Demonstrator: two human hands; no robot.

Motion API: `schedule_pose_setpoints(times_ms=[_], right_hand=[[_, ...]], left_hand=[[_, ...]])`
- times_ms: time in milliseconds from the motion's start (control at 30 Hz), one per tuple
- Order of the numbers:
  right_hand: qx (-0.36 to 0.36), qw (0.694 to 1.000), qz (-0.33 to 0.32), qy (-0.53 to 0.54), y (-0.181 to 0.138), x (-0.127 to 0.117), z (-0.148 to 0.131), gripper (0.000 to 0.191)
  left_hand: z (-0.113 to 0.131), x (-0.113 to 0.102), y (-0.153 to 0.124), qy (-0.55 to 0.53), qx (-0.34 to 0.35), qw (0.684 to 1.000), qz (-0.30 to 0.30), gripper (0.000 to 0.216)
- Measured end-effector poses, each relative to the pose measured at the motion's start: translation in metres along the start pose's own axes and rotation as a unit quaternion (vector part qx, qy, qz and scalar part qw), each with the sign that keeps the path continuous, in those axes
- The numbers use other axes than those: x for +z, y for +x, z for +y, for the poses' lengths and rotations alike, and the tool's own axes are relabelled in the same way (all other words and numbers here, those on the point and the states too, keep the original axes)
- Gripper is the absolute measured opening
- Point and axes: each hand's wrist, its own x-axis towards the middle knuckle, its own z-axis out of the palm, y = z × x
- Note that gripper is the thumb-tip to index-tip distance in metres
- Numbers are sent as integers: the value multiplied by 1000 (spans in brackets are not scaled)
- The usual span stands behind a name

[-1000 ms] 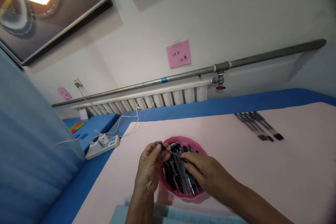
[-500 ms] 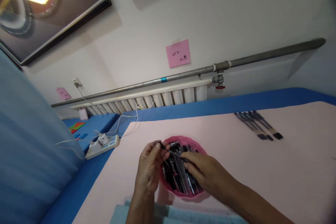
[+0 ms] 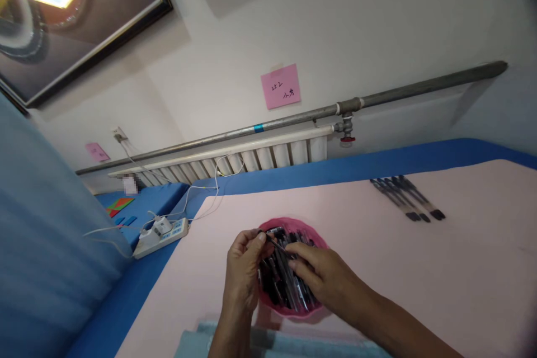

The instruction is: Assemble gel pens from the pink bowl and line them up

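A thin dark pen [image 3: 277,243] slants between my hands, above a pink basket [image 3: 289,314] with a wavy rim. My left hand [image 3: 243,268] pinches its upper left end between thumb and fingers. On the other end, the fingers of my right hand [image 3: 329,271] are closed around it, partly covering it. Inside the basket lie many clear and black pens [image 3: 289,285], jumbled lengthwise. Several black-ended pens [image 3: 406,199] lie side by side on the pink tabletop to the right.
A white power strip [image 3: 161,239] with plugs and cables sits at the left on the blue edge. Light blue cloth [image 3: 272,341] lies at the near edge. Behind the table are a radiator [image 3: 281,155] and a pipe [image 3: 293,118]. A blue curtain [image 3: 50,224] hangs left.
My hands have come slightly closer together on the pen, the right one shifting a little left. The whole view has shifted slightly.
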Motion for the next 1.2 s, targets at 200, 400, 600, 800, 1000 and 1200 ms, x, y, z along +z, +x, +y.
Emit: schedule_pose_setpoints(times_ms=[200,400,600,800,1000,1200], right_hand=[[17,999,19,35,2,1,-2,18],[29,999,21,35,3,2,0,19],[26,999,47,10,3,-2,11,22],[56,995,84,4,1,1,25,24],[78,993,80,33,1,3,26,23],[88,992,89,29,1,1,22,22]], left_hand=[[-1,5,-6,36,-19,999,-35,21],[-1,5,-5,56,-25,997,-56,17],[9,-4,-3,172,5,984,-41,22],[10,-26,1,438,49,895,-62,10],[15,-28,-2,507,60,850,-130,29],[30,-36,-1,571,79,817,1,25]])
